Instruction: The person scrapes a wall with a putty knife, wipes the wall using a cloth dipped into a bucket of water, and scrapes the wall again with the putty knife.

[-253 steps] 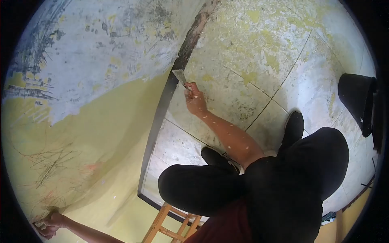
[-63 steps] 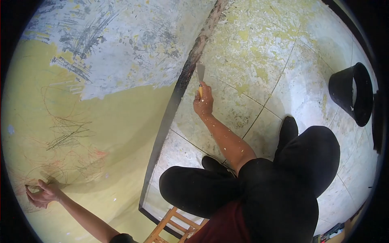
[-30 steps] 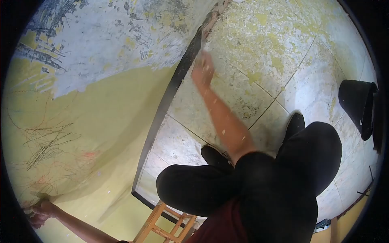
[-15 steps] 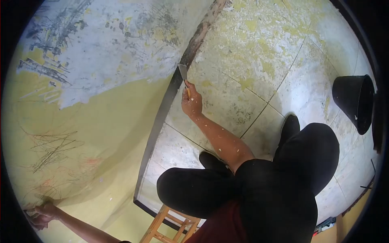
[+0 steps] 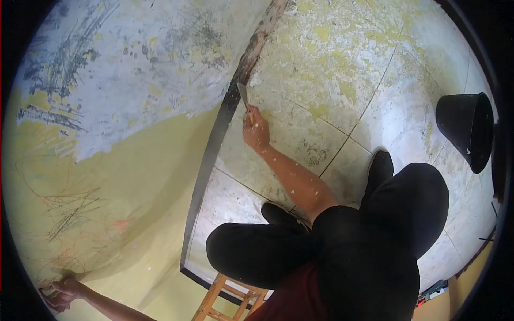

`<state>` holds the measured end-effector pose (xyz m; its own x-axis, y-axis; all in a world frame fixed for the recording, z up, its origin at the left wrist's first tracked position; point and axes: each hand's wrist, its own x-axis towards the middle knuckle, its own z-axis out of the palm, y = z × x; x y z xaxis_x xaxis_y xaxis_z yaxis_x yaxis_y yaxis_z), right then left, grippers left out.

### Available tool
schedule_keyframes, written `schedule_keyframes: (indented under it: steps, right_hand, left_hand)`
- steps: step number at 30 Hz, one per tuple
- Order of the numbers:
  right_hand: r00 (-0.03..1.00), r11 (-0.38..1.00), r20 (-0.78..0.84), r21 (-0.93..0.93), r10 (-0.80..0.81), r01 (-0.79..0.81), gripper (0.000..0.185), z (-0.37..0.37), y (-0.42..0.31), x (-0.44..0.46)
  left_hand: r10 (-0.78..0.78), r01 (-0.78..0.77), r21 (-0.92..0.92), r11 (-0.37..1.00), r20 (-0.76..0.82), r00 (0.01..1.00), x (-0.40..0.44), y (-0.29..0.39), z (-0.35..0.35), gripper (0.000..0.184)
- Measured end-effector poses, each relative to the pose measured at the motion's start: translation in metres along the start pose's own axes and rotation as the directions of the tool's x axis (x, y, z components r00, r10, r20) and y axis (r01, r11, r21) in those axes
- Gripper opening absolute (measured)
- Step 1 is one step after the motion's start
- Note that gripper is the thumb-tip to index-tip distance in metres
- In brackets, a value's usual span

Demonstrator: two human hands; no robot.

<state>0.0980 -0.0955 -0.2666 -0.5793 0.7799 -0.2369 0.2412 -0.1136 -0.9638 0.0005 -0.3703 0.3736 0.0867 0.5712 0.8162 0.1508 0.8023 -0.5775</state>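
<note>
My right hand (image 5: pixel 256 128) is closed around the yellowish handle of a scraper (image 5: pixel 242 93). The scraper's flat metal blade points up, its tip at the dark baseboard (image 5: pixel 213 140) where wall and floor meet. Pale flecks dot my right hand and forearm. At the lower left my left hand (image 5: pixel 65 293) rests against the yellow wall (image 5: pixel 155 155), fingers apart, partly dark at the frame's edge. Above the yellow paint the wall is whitish with grey scrapes. The upper baseboard is brown and rough.
Yellow and white flakes cover much of the tiled floor (image 5: pixel 342 64). A black bucket (image 5: pixel 455 120) lies at the right. My bent legs and dark shoes are at the centre and lower right. A wooden stool (image 5: pixel 218 289) stands at the bottom by the wall.
The scraper, blurred higher along the baseboard a second ago, is lower now. Since half a second ago it has hardly moved along the baseboard; the view has shifted slightly. My left hand remains at the wall.
</note>
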Motion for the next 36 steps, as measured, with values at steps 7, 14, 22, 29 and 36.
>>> schedule_keyframes:
  steps: [7, 14, 22, 29, 36]
  right_hand:
    - [0.998, 1.0, -0.066, 0.0, -0.008, 0.008, 0.033, 0.005, -0.011, 0.005]
    - [0.981, 0.998, -0.195, -0.062, -0.018, 0.006, 0.031, -0.003, -0.033, 0.063]
    - [0.993, 0.998, -0.111, -0.041, 0.044, -0.048, 0.03, -0.015, -0.059, 0.049]
    - [0.999, 0.997, -0.005, 0.072, 0.038, -0.037, 0.03, 0.0, -0.056, 0.036]
    - [0.99, 0.987, 0.12, 0.137, 0.067, -0.084, 0.036, -0.023, -0.07, 0.035]
  left_hand:
    - [-0.02, 0.02, -0.061, 0.998, 0.003, 1.0, 0.001, 0.018, 0.002, 0.092]
    - [0.061, -0.059, -0.096, 0.994, 0.019, 0.998, 0.009, 0.011, 0.0, 0.087]
    - [0.068, -0.067, -0.026, 0.997, 0.024, 0.997, 0.005, 0.007, -0.001, 0.086]
    - [0.142, -0.141, -0.022, 0.99, 0.007, 0.99, 0.003, -0.022, 0.005, 0.086]
    - [0.108, -0.108, -0.024, 0.994, 0.019, 0.994, 0.01, 0.016, 0.002, 0.089]
